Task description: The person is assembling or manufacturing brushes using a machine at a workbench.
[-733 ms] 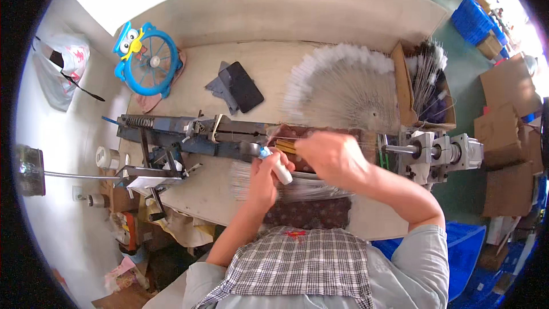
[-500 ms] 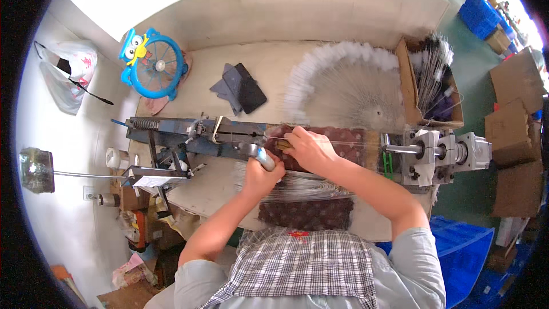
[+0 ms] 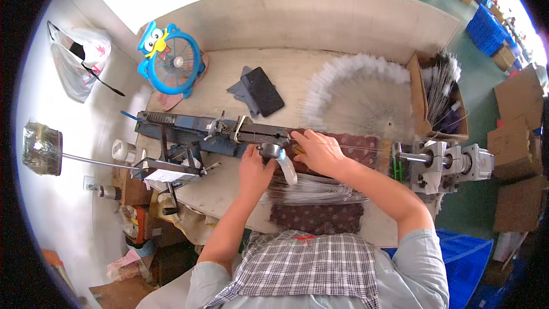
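While keeping the right hand [image 3: 321, 151] at the thin wire [image 3: 366, 149], has loosed the left hand [image 3: 255, 169] from the white-and-blue handle [image 3: 287, 169], gripped half a second ago; now reaches past it, beside the round metal head [image 3: 270, 150], to the edge of the dark rail [image 3: 187, 130]. Judged a shift of attention from handle to wire end. Left fingers: pressed together, thumb apart; unclear whether pinching anything. Right fingers: bent over a yellow strip [image 3: 298, 150]; unclear whether pinching strip or wire. Wire located: apparently stretched from rail end toward the horizontal steel shaft [image 3: 415, 158], over dark dotted cloth [image 3: 361, 139].

Surroundings, near to far: loose wire bundle [image 3: 331, 191] below the handle; black phone or tablet [image 3: 263, 91] on grey cloth [image 3: 243, 98]; fanned-out white-tufted brushes [image 3: 337, 77]; cardboard box [image 3: 419, 94]; blue cartoon-headed fan [image 3: 178, 62]. Likeliest obstruction: handle and head, between both hands; next, the bundle just below.
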Motion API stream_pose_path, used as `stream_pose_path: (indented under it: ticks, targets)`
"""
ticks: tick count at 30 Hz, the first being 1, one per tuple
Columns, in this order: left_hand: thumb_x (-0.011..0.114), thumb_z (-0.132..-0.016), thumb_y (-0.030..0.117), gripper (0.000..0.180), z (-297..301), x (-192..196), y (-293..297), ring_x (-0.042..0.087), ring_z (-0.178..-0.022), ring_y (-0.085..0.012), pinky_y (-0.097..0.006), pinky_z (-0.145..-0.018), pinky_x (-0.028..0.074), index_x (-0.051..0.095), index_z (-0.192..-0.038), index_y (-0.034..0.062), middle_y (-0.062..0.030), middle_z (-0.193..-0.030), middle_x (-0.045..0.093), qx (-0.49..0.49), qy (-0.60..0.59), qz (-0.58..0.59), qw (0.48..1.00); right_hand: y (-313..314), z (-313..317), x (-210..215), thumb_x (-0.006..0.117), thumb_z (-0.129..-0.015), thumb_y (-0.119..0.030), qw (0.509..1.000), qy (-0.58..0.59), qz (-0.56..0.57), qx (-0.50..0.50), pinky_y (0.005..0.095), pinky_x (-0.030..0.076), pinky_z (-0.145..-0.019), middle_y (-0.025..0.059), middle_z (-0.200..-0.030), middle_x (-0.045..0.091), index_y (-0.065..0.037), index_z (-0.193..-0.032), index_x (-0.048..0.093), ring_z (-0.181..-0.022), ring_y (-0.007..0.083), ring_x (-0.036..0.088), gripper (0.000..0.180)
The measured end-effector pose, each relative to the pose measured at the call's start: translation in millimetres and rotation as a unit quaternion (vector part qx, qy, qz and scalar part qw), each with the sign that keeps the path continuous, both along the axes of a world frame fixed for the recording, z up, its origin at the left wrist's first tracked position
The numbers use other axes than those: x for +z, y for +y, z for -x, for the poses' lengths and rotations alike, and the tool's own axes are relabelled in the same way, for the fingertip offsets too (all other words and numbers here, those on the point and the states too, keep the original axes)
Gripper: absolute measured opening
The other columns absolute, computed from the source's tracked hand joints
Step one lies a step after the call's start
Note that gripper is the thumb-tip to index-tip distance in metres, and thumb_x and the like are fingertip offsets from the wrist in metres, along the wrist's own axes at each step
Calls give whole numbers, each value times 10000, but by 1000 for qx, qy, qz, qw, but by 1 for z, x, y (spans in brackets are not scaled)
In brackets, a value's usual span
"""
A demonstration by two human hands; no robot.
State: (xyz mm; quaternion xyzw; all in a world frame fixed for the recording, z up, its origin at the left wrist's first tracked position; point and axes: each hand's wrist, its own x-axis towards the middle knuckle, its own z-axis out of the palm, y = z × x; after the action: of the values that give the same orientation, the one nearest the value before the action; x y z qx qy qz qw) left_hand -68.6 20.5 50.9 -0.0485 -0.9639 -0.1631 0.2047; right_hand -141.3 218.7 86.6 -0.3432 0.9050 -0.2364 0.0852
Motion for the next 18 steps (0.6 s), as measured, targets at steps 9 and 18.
stream_pose_path:
  ticks: [9, 18]
  targets:
    - [737, -709, 224, 231, 59, -22, 15, 565, -804, -280, -392, -727, 445, 585, -812, 83, -78, -804, 574, -52, 53, -214, 974, 18, 5, -15, 692, -769, -298, 998, 4, 19, -61, 420, 469, -784, 106, -963, 587, -73, -1025, 560, -961, 308, 561, 366]
    - [707, -686, 237, 261, 87, -29, 15, 510, -679, -265, -384, -642, 418, 495, -617, 101, -61, -666, 480, -75, 152, -82, 982, 30, 8, -23, 705, -736, -258, 990, 97, 96, -39, 394, 487, -733, 51, -887, 571, -103, -854, 635, -877, 265, 568, 208]
